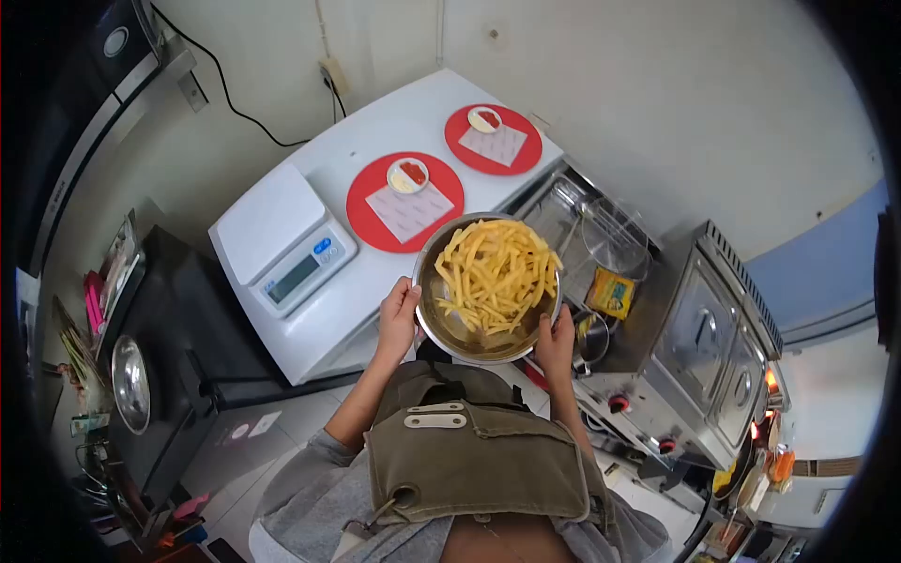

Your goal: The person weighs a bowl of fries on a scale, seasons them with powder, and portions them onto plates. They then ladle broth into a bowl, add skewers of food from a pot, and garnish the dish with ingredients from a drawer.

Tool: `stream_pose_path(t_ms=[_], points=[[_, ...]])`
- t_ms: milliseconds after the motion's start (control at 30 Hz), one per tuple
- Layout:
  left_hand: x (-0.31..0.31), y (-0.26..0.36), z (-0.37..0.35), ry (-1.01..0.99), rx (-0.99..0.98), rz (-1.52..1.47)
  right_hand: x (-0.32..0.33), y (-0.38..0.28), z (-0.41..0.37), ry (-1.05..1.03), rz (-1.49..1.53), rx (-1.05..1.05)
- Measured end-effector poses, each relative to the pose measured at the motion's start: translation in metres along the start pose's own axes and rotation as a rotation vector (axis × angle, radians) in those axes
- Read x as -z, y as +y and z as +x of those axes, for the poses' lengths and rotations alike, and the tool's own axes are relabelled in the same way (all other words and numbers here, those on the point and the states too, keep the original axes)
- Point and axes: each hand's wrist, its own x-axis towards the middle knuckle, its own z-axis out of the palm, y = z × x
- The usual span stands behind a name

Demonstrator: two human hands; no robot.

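A round steel bowl (436, 328) heaped on one side with French fries (497, 272) is held out in front of my body. My left hand (400, 314) grips its left rim, thumb on top. On the lower right rim, my right hand (556, 342) is closed in the same way. Just beyond the bowl lies a red round mat (361, 211) with a sheet of printed paper (408, 214) and a small white dish (406, 175) of red and pale sauce. A second red mat (526, 159) farther back carries a similar paper and sauce dish.
A digital scale (296, 267) stands on the white worktop (375, 131), left of the mats. To the right are a fryer with a wire basket (615, 239), a yellow packet (610, 293) and a steel lidded unit (694, 324). A steel bowl (131, 385) sits on a black surface at left.
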Motion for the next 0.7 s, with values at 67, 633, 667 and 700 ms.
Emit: stream_pose_path(t_ms=[67, 633, 667, 700], points=[[0.011, -0.002, 0.036, -0.05, 0.062, -0.069, -0.024, -0.008, 0.033, 0.002, 0.031, -0.028], [0.053, -0.027, 0.26, -0.044, -0.345, 0.897, -0.075, -0.029, 0.198, 0.012, 0.048, -0.194], [0.047, -0.033, 0.269, -0.038, -0.343, 0.895, -0.077, -0.027, 0.203, 0.015, 0.062, -0.194], [0.042, -0.044, 0.278, -0.026, -0.333, 1.03, -0.079, -0.025, 0.205, 0.012, 0.061, -0.192]])
